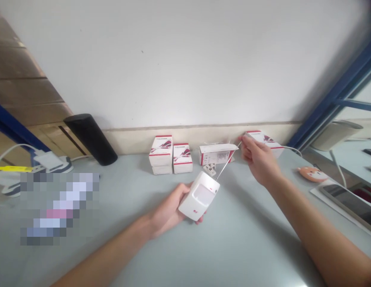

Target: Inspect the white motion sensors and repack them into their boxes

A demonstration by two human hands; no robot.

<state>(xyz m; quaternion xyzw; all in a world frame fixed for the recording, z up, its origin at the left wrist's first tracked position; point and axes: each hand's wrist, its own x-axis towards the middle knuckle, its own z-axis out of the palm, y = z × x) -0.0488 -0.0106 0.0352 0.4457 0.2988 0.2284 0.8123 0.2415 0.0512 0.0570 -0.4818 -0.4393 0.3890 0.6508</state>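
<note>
Over the pale grey surface [239, 243], my left hand [167, 209] grips a white motion sensor [199, 196]; right hand [258, 159] pinches a thin metal rod [228, 159], its tip touching the sensor. Red-and-white boxes [160, 150] line the white wall [173, 59], black cylinder [91, 139] further left.

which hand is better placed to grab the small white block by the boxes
Probably the right hand: it sits nearer the small white block, though it would have to release the thin wire it pinches. The left hand is farther back, cradling the white motion sensor.
</note>
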